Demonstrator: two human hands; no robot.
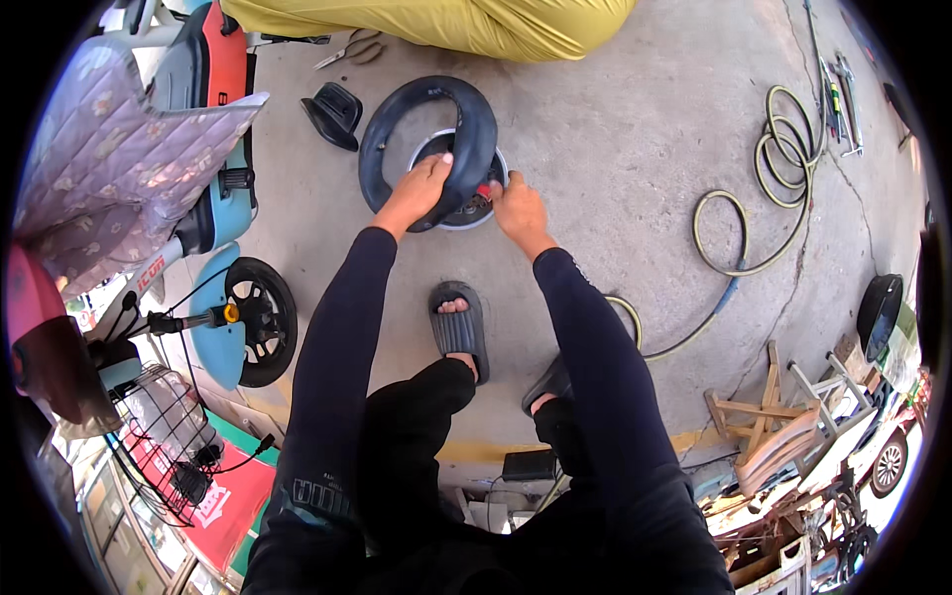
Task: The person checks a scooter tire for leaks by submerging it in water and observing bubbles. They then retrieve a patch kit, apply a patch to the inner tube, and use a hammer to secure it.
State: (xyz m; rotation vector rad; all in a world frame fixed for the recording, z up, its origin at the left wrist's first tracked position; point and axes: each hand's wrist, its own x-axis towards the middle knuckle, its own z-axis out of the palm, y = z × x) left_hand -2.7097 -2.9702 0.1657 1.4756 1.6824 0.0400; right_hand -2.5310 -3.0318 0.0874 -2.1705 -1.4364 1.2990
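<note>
A black rubber inner tube is tilted over a round dark piece with a pale rim on the concrete, hiding much of it. My left hand is closed around the near side of the tube. Just right of it, my right hand has its fingers curled together at the pale rim. A small red thing shows between the tube and my right fingertips. What those fingers pinch, if anything, is hidden.
Scissors and a black plastic piece lie beyond the tube, near yellow fabric. A blue electric bike stands left. Rightward are a coiled hose, hand tools and a folded wooden stool.
</note>
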